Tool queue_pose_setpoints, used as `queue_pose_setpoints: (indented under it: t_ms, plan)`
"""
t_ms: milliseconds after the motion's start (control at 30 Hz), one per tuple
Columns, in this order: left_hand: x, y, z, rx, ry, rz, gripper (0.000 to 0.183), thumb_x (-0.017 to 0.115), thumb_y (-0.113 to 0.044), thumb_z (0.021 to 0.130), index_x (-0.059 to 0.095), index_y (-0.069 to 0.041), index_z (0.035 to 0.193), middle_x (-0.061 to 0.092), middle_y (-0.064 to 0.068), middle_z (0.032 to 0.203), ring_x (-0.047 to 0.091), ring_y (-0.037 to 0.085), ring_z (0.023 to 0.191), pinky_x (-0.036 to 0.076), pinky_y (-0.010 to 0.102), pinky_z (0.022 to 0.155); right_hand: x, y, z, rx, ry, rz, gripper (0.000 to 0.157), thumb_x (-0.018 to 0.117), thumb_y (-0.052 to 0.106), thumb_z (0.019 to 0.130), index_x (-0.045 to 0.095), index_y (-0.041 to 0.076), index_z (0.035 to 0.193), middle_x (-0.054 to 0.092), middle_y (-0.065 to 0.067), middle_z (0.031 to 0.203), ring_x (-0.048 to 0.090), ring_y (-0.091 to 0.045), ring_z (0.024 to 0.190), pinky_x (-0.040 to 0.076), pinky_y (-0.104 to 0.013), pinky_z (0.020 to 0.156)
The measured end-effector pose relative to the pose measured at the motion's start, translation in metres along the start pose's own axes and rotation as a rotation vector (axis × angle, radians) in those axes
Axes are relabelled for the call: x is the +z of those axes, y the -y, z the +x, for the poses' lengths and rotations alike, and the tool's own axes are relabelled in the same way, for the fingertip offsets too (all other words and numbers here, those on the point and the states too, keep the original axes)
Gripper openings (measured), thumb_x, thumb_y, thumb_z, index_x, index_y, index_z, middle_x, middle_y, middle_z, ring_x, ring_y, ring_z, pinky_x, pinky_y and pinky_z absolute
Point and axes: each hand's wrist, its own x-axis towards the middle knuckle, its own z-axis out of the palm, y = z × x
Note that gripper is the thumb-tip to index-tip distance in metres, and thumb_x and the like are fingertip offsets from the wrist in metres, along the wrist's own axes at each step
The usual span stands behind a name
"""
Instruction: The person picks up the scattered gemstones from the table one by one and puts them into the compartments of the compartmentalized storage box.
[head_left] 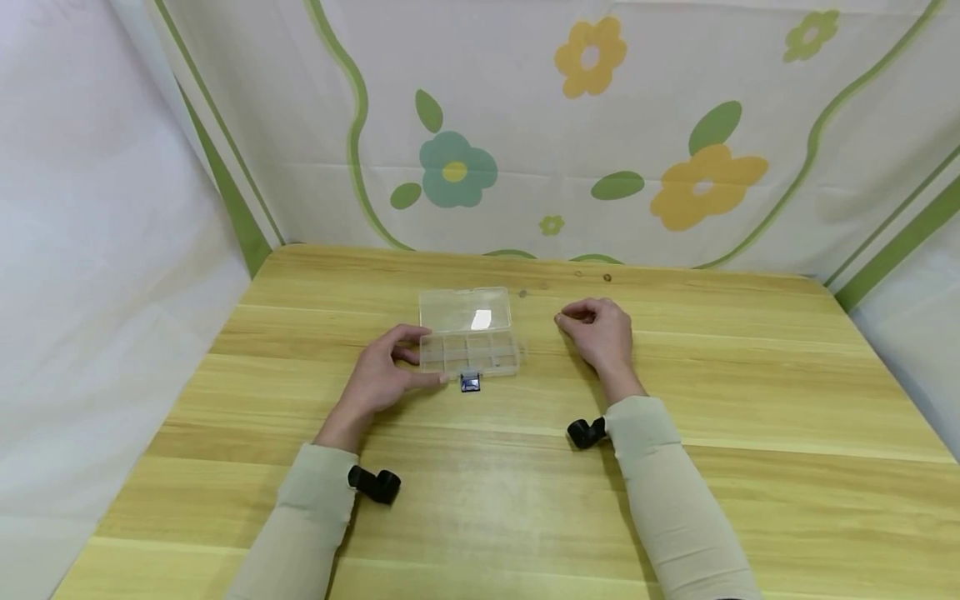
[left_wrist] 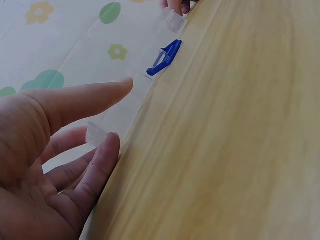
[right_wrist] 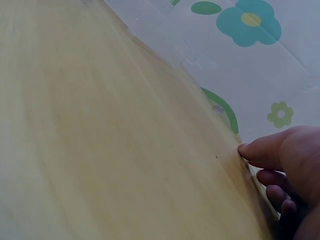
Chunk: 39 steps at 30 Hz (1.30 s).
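A clear plastic compartment box [head_left: 468, 353] lies on the table with its transparent lid [head_left: 457, 310] folded back. Its blue latch [head_left: 470, 382] hangs at the front edge, and it shows in the left wrist view as a blue clip [left_wrist: 165, 58]. My left hand [head_left: 382, 371] holds the box's left end, thumb along the front edge and fingers at the far side. To the right of the box, low over the wood, is my right hand [head_left: 602, 332]. Its thumb and forefinger tips meet, the other fingers curl inward, and I cannot tell whether something tiny is between them.
Behind the box a small greyish round piece [head_left: 522, 293] lies on the wooden table [head_left: 480, 500]. A small brown spot [head_left: 607, 277] shows near the back edge. A white flowered cloth [head_left: 525, 125] hangs behind the table. Black wrist cameras [head_left: 381, 486] sit at both cuffs.
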Motion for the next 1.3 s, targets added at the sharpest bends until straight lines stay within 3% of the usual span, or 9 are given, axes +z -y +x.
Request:
queue_pose_setpoints:
  t_ms: [333,500,700,1000,1300]
  plan:
    - [0.000,0.000,-0.001,0.000,-0.004,0.008,0.073,0.097,-0.023,0.080,0.065,-0.017,0.145,0.069,0.017,0.127,0.064,0.032,0.114,0.048,0.038,0.094,0.000,0.003,-0.004,-0.017,-0.043,0.092,0.019,0.079,0.031,0.097,0.084,0.014,0.106,0.068,-0.008,0.112,0.061,-0.026,0.097,0.050,-0.039,0.084]
    - [0.001,0.001,-0.001,0.000,-0.005,0.007,0.073,0.097,-0.022,0.081,0.064,-0.017,0.145,0.068,0.016,0.130,0.064,0.031,0.114,0.048,0.037,0.093,0.001,0.007,-0.007,-0.053,-0.037,0.153,0.018,0.082,0.032,0.097,0.084,0.015,0.104,0.067,-0.005,0.110,0.055,-0.024,0.094,0.046,-0.038,0.082]
    - [0.001,0.001,-0.001,0.009,-0.005,0.008,0.073,0.097,-0.022,0.081,0.064,-0.017,0.146,0.068,0.015,0.135,0.064,0.032,0.115,0.048,0.038,0.094,0.003,0.010,-0.009,-0.122,-0.025,0.179,0.017,0.084,0.030,0.095,0.085,0.015,0.103,0.067,-0.005,0.107,0.058,-0.022,0.088,0.049,-0.036,0.078]
    - [0.000,0.001,-0.002,0.012,-0.004,0.003,0.073,0.097,-0.022,0.081,0.064,-0.017,0.146,0.067,0.015,0.139,0.064,0.032,0.116,0.049,0.040,0.096,0.009,0.018,-0.014,-0.197,0.032,0.167,0.015,0.085,0.031,0.094,0.085,0.017,0.100,0.069,-0.004,0.105,0.062,-0.020,0.092,0.050,-0.035,0.079]
    - [0.000,0.000,-0.002,0.003,-0.003,0.005,0.073,0.097,-0.022,0.080,0.064,-0.017,0.146,0.067,0.014,0.138,0.064,0.032,0.117,0.048,0.039,0.096,0.017,0.026,-0.019,-0.254,0.153,0.234,0.011,0.088,0.029,0.091,0.085,0.021,0.096,0.071,0.000,0.103,0.063,-0.021,0.092,0.051,-0.033,0.080]
